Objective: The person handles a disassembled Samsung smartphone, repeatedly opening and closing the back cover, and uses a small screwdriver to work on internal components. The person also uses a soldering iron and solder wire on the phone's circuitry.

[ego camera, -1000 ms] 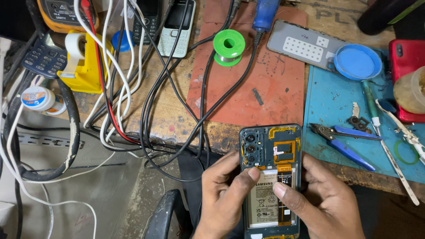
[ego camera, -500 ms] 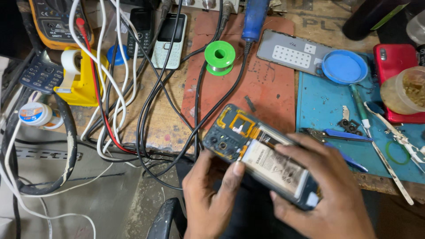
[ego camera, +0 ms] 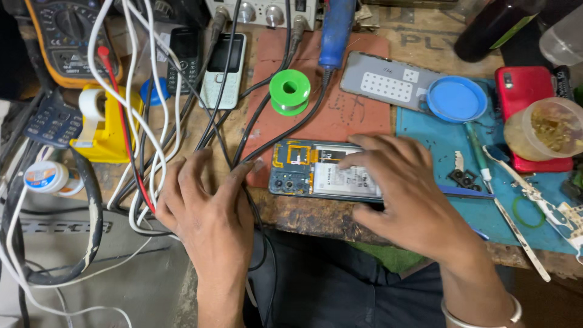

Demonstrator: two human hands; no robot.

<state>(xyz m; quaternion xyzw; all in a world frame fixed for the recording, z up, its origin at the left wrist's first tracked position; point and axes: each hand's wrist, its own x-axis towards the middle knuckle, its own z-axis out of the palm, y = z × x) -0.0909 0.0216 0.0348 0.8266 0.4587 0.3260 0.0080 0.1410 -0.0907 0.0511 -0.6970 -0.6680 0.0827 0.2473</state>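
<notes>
An opened smartphone [ego camera: 306, 170] with its back cover off lies flat on the bench's front edge, circuit board to the left and white battery to the right. My right hand [ego camera: 404, 188] rests on top of it, fingers spread across the battery, pressing it down. My left hand [ego camera: 203, 206] lies flat to the left of the phone, fingers apart over a bundle of black, white and red cables [ego camera: 152, 176]. Its index fingertip nearly reaches the phone's left end.
A red mat [ego camera: 358, 109] holds a green solder spool [ego camera: 290, 91] and a blue soldering iron handle [ego camera: 336, 30]. Left: yellow tape holder [ego camera: 103, 130], multimeter [ego camera: 70, 36], two keypad phones [ego camera: 221, 70]. Right: blue mat [ego camera: 446, 146], grey phone cover [ego camera: 388, 82], blue lid [ego camera: 456, 99], red phone [ego camera: 528, 91], tweezers [ego camera: 537, 194].
The phone was held up in both hands in front of the bench and turned sideways; it now lies on the bench. My left hand let go and moved left onto the cables.
</notes>
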